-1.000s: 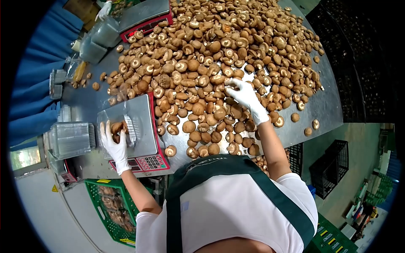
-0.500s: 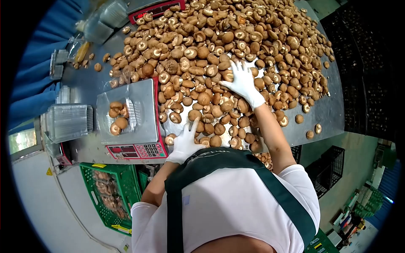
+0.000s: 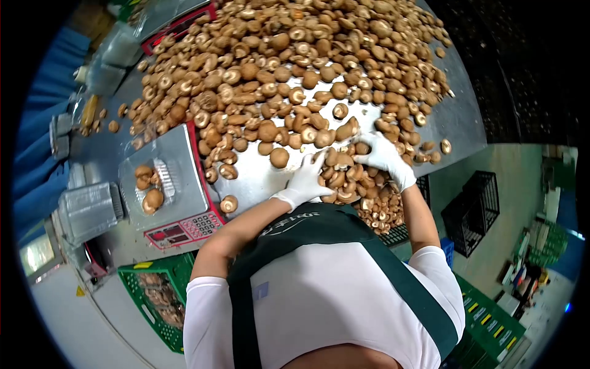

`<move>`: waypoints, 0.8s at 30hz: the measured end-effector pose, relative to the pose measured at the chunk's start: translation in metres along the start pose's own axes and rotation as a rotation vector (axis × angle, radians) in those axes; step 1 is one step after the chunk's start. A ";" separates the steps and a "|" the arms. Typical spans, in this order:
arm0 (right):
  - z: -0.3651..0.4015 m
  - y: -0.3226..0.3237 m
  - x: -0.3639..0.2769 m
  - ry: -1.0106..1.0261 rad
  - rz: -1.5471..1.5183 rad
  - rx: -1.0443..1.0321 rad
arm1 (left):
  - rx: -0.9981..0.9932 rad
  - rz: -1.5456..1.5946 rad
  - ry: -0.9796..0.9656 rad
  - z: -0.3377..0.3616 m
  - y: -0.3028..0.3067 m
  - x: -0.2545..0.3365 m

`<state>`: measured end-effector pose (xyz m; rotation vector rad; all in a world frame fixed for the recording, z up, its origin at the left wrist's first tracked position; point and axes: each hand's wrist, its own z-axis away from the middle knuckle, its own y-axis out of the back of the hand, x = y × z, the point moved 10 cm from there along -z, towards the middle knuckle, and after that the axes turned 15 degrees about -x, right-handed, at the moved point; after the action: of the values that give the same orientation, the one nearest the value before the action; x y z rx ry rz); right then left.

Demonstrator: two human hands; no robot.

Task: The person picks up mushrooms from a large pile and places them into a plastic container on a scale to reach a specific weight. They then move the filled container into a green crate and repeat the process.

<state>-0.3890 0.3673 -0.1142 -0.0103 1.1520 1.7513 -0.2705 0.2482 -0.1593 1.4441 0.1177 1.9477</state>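
Observation:
My left hand (image 3: 305,182), in a white glove, lies near the table's front edge with its fingers apart against a cluster of brown shiitake mushrooms (image 3: 342,178). To the right of the cluster, my right hand (image 3: 382,158), also gloved in white, has its fingers spread and slightly curved over the nearest caps. The mushrooms sit gathered between both hands, close to my apron. Just below the table edge, more small mushrooms (image 3: 380,212) fill a dark crate, partly hidden by my body and right arm.
A large heap of shiitake (image 3: 295,46) covers the back of the metal table (image 3: 470,123). On the left, a scale (image 3: 178,178) bears an open clear tray with a few mushrooms. Beyond it stand stacked clear trays (image 3: 89,212). A green crate (image 3: 157,295) holds packed mushrooms below.
Both hands have drawn toward each other near the table edge, the left moving right, the right coming nearer my body. Mushrooms have been swept into a cluster, baring metal. The view has shifted.

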 end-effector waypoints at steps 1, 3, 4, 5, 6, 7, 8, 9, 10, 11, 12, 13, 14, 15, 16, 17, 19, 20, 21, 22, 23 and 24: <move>0.013 -0.002 0.008 0.010 0.014 0.078 | -0.020 -0.039 -0.003 -0.014 -0.008 0.012; 0.043 0.003 0.019 -0.087 0.075 0.100 | -0.157 -0.105 0.002 -0.035 -0.035 0.031; 0.056 0.000 0.039 -0.207 0.088 0.066 | -0.232 -0.114 -0.005 -0.042 -0.046 0.043; 0.069 -0.002 0.051 -0.241 0.067 0.055 | -0.259 -0.088 -0.043 -0.044 -0.054 0.059; 0.083 -0.002 0.065 -0.275 0.049 0.041 | -0.348 -0.085 -0.080 -0.045 -0.062 0.077; 0.091 -0.004 0.070 -0.216 0.066 0.035 | -0.390 -0.064 -0.114 -0.049 -0.073 0.085; 0.102 -0.009 0.079 -0.230 0.073 -0.017 | -0.430 -0.041 -0.145 -0.051 -0.083 0.091; 0.111 -0.012 0.082 -0.270 0.003 -0.102 | -0.517 -0.010 -0.198 -0.051 -0.090 0.101; 0.118 -0.014 0.082 -0.305 -0.064 -0.189 | -0.570 0.017 -0.269 -0.050 -0.098 0.108; 0.126 -0.009 0.076 -0.355 -0.054 -0.242 | -0.633 0.043 -0.331 -0.048 -0.105 0.112; 0.129 -0.012 0.088 -0.388 -0.091 -0.252 | -0.694 0.071 -0.390 -0.044 -0.108 0.118; 0.130 -0.009 0.096 -0.405 -0.112 -0.239 | -0.606 0.081 -0.464 -0.040 -0.098 0.123; 0.129 -0.005 0.102 -0.419 -0.131 -0.228 | -0.600 0.083 -0.456 -0.039 -0.094 0.119; 0.129 0.010 0.102 -0.461 -0.160 -0.091 | -0.518 -0.005 -0.470 -0.036 -0.076 0.122; 0.119 0.029 0.086 -0.457 -0.054 -0.029 | -0.436 -0.094 -0.482 -0.034 -0.060 0.122; 0.105 0.035 0.086 -0.433 -0.141 0.056 | -0.249 -0.037 -0.517 -0.033 -0.035 0.117; 0.073 0.050 0.070 -0.299 -0.182 0.209 | -0.020 -0.062 -0.450 -0.032 0.015 0.099; 0.056 0.061 0.051 -0.191 -0.134 0.278 | 0.214 -0.203 -0.399 -0.023 0.047 0.089; 0.036 0.065 0.039 -0.171 -0.178 0.252 | 0.400 -0.295 -0.335 -0.010 0.082 0.085; 0.016 0.071 0.026 -0.151 -0.221 0.226 | 0.486 -0.352 -0.189 -0.006 0.103 0.063; -0.006 0.079 0.014 -0.057 -0.180 0.313 | 0.416 -0.369 -0.031 -0.004 0.121 0.051; -0.028 0.084 0.002 0.037 -0.137 0.397 | 0.409 -0.518 0.113 -0.002 0.128 0.028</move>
<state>-0.4640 0.3452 -0.0722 0.1159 1.4741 1.3852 -0.3369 0.1690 -0.0791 1.3694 0.8949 1.6213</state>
